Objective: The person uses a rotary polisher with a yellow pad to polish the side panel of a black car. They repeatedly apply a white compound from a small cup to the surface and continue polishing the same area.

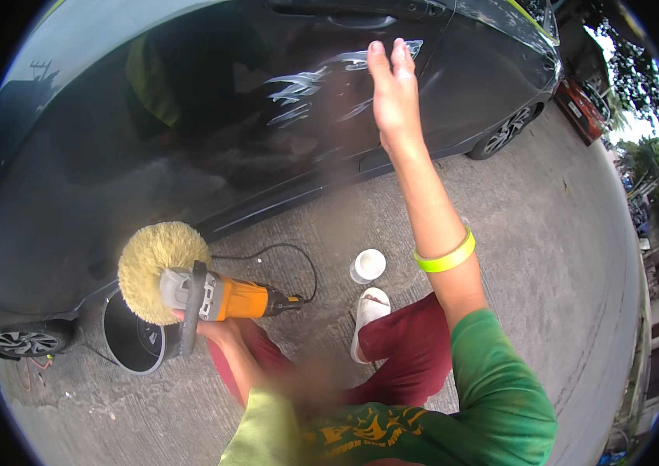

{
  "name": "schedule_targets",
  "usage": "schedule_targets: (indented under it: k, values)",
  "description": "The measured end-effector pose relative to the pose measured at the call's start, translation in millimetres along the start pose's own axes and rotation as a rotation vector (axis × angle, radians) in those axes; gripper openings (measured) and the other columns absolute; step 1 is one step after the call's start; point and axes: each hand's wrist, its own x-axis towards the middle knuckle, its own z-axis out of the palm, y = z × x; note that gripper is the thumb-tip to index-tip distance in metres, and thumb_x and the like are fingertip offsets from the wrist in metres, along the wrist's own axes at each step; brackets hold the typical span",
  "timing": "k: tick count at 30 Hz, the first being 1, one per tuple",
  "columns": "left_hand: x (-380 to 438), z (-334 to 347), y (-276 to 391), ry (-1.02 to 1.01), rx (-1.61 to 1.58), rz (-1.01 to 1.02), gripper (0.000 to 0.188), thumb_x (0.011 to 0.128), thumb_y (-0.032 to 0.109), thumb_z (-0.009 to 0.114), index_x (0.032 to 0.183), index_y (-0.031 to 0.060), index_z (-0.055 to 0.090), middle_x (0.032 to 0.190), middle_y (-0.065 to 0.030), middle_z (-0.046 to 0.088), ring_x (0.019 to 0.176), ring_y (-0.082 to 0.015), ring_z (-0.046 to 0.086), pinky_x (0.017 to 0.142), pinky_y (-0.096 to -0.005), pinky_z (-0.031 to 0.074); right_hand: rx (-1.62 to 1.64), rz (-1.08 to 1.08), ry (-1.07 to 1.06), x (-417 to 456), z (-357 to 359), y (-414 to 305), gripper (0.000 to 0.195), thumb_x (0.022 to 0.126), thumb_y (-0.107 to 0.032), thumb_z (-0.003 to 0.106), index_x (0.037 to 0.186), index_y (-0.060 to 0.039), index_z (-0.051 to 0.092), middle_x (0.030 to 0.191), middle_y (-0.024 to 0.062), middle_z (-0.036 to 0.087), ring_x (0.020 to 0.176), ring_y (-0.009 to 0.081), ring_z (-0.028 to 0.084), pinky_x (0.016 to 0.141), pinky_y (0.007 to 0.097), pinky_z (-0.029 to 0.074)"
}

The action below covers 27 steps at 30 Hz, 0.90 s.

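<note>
My left hand (219, 331) grips an orange rotary polisher (242, 297) near its grey loop handle. Its round yellow wool pad (149, 262) faces the dark car door (219, 134). My right hand (396, 96) reaches up to that door with its fingers extended and nothing held. White residue shows on the fingertips, and whether they touch the panel is hard to tell. Streaks of white paste (297, 84) are smeared on the door beside and below my fingers. On the ground between my feet and the car stands a small tub with a white top or contents (370, 265).
A black bucket (163, 346) stands below the wool pad, partly hidden. The polisher's black cord (306, 256) loops over the rough concrete (527, 233). Car wheels (26, 341) are at lower left and upper right. A red car (583, 110) is parked farther off.
</note>
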Motion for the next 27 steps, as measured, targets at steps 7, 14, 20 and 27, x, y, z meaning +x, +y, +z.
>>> schedule_targets:
  k: [7, 14, 20, 27]
  values:
    - [-4, 15, 15, 0.019, -0.05, -0.043, 0.071, 0.099, 0.063, 0.027, 0.134, 0.0063, 0.052, 0.125, -0.008, 0.062, 0.115, -0.0246, 0.06, 0.102, -0.0404, 0.046, -0.115, -0.071, -0.29, -34, 6, 30, 0.092, 0.096, -0.054, 0.052, 0.15, 0.0102, 0.014, 0.159, 0.0292, 0.003, 0.149, 0.0367, 0.008, 0.119, 0.039, 0.013]
    - [-12, 16, -1, 0.122, -0.058, -0.026, 0.071, 0.099, 0.064, 0.03, 0.134, 0.0059, 0.051, 0.124, -0.0087, 0.061, 0.112, -0.0242, 0.06, 0.1, -0.0404, 0.047, -0.125, 0.277, 0.171, -88, 22, 158, 0.085, 0.099, -0.053, 0.045, 0.151, 0.0077, 0.015, 0.161, 0.0243, 0.004, 0.15, 0.0322, 0.01, 0.12, 0.0378, 0.016]
    - [1, 6, 5, 0.079, -0.071, -0.011, 0.073, 0.098, 0.066, 0.027, 0.135, 0.0073, 0.051, 0.125, -0.0086, 0.061, 0.114, -0.0251, 0.06, 0.1, -0.0414, 0.047, 0.289, 0.43, 0.031, -140, 87, 151, 0.099, 0.095, -0.063, 0.045, 0.15, 0.0099, 0.007, 0.159, 0.0286, 0.001, 0.15, 0.0332, 0.002, 0.12, 0.0388, 0.012]
    - [-18, 31, 12, 0.099, 0.008, -0.057, 0.08, 0.097, 0.068, 0.025, 0.142, 0.0028, 0.039, 0.133, -0.0125, 0.052, 0.122, -0.0266, 0.052, 0.105, -0.0421, 0.043, 0.158, 0.322, -0.502, -137, 86, 86, 0.108, 0.089, -0.061, 0.058, 0.149, 0.0119, 0.007, 0.158, 0.0325, -0.001, 0.149, 0.0365, 0.002, 0.12, 0.0403, 0.012]
